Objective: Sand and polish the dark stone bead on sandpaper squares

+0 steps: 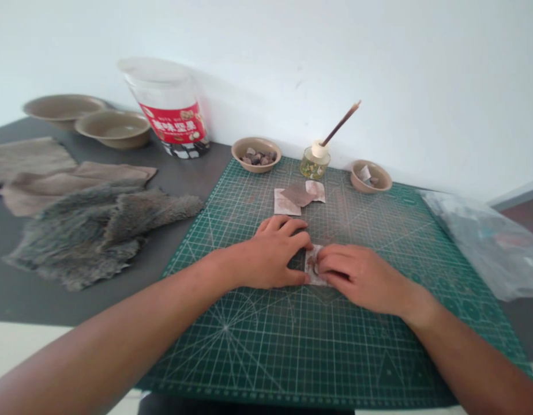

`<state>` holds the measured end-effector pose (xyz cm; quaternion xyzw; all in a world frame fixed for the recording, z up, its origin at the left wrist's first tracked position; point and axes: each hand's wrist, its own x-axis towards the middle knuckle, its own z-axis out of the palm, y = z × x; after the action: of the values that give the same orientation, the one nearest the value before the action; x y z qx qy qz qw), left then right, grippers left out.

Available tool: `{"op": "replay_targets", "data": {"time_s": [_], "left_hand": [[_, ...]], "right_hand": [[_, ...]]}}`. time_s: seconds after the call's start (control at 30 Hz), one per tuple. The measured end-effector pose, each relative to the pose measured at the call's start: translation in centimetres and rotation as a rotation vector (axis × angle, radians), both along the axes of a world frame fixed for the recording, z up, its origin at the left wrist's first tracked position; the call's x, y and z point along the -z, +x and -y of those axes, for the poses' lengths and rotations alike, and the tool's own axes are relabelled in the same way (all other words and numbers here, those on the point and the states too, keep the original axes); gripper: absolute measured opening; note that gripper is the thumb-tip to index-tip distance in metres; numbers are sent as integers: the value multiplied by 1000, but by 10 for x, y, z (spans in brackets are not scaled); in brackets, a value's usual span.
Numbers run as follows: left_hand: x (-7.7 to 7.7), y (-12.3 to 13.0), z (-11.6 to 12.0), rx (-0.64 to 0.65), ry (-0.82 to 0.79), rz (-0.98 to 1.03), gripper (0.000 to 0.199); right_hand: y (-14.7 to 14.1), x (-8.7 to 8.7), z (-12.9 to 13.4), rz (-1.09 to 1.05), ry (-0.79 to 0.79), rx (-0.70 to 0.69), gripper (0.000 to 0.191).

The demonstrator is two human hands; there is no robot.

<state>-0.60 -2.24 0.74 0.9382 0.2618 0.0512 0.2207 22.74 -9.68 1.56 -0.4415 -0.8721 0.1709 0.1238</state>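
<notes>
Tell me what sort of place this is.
Probably a small craft workspace: a green cutting mat, a piece of grey fur and a tan bowl of small stones all point that way.

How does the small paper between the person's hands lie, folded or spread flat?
Cannot tell: the left hand and right hand cover most of the paper; only a small patch with brownish marks shows.

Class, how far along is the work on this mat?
Done, it seems: a few scraps lie in the right bowl. In hand: the left hand and right hand press a stained paper. Left: stones in the other bowl, and two papers under a brown scrap.
</notes>
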Motion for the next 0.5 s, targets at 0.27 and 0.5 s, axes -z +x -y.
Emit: {"op": "replay_targets", "data": {"time_s": [0.27, 0.5], "left_hand": [[-3, 2, 1, -19, -1, -3, 48], [-1, 1, 1, -26, 14, 2, 48]], "right_hand": [[-1, -4, 2, 21, -27, 39, 12], [2, -1, 1, 34, 37, 102, 13]]}}
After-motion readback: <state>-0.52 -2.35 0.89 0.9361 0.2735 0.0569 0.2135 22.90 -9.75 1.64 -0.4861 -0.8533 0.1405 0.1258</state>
